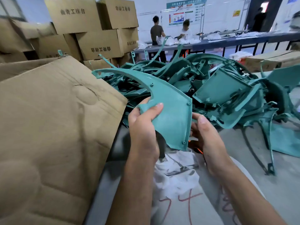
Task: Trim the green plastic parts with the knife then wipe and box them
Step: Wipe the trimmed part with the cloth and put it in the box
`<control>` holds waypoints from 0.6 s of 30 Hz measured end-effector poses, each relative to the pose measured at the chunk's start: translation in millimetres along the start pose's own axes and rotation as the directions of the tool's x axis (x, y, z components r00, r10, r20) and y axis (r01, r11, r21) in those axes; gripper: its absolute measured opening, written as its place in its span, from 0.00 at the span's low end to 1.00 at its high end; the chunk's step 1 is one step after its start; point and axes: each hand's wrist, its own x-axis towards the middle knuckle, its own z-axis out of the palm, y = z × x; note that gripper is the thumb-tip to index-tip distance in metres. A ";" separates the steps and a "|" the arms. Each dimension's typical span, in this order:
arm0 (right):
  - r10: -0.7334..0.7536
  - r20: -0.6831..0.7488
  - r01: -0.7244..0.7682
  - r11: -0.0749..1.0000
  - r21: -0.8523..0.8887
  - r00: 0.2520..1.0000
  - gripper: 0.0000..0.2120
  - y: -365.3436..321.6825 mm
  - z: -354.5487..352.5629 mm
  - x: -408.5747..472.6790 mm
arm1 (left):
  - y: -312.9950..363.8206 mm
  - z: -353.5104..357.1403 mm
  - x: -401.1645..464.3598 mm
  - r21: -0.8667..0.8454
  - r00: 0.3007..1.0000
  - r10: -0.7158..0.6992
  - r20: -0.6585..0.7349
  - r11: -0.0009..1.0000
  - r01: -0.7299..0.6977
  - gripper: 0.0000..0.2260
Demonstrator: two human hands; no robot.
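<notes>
A curved green plastic part (172,111) is held up in front of me, its long thin arm sweeping up to the left. My left hand (142,127) grips its lower left tab, thumb on the face. My right hand (206,133) is curled at the part's right edge, with something orange, partly hidden, beneath its fingers; whether it is the knife I cannot tell. A white cloth (175,172) lies on my lap below the part.
A large heap of green plastic parts (224,88) fills the floor ahead and to the right. An open cardboard box flap (53,127) stands at my left. Stacked cartons (97,30) rise behind. Two people work at a long table (227,41) in the background.
</notes>
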 end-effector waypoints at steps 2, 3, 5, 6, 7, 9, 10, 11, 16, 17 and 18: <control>0.095 0.085 -0.104 0.987 0.120 0.992 0.20 -8.8 7.5 2.9 | 3.1 5.8 -0.3 0.080 0.998 0.022 0.063 0.996 -0.027 0.12; 0.087 0.094 -0.100 0.984 0.144 0.992 0.18 -14.7 10.5 3.8 | 8.1 7.8 -1.4 0.138 0.995 0.032 0.095 0.989 -0.045 0.14; 0.041 0.072 -0.051 0.989 0.139 0.997 0.16 -25.2 14.5 8.0 | 23.4 5.7 1.6 0.310 0.984 0.147 0.098 0.935 -0.171 0.11; 0.003 0.053 -0.010 0.992 0.129 0.999 0.14 -30.7 13.7 10.2 | 31.5 0.8 5.2 0.425 0.967 0.248 0.055 0.870 -0.247 0.13; -0.033 0.046 0.027 0.992 0.125 0.998 0.12 -38.0 16.4 13.7 | 41.6 -9.3 11.4 0.515 0.934 0.356 -0.029 0.806 -0.291 0.16; -0.069 0.041 0.064 0.989 0.130 0.997 0.09 -54.3 26.1 20.9 | 63.3 -32.4 22.6 0.460 0.837 0.482 -0.260 0.824 -0.331 0.14; -0.080 0.044 0.074 0.989 0.126 0.996 0.10 -63.5 34.2 24.6 | 71.6 -43.7 27.6 0.381 0.795 0.479 -0.371 0.860 -0.340 0.13; -0.088 0.069 0.079 0.989 0.127 0.994 0.10 -73.4 45.6 28.5 | 76.3 -55.1 33.2 0.316 0.760 0.448 -0.472 0.890 -0.329 0.13; -0.031 0.354 -0.013 0.992 0.122 0.935 0.10 -127.0 155.3 58.7 | 75.2 -85.7 41.1 0.467 0.721 0.505 -0.475 0.839 -0.280 0.08; 0.000 0.389 -0.038 0.995 0.089 0.921 0.10 -136.9 185.4 66.4 | 75.8 -85.6 38.3 0.508 0.740 0.514 -0.435 0.818 -0.270 0.06; 0.036 0.419 -0.069 0.995 0.065 0.907 0.09 -145.3 212.5 73.7 | 70.0 -84.5 37.5 0.523 0.772 0.506 -0.385 0.809 -0.269 0.07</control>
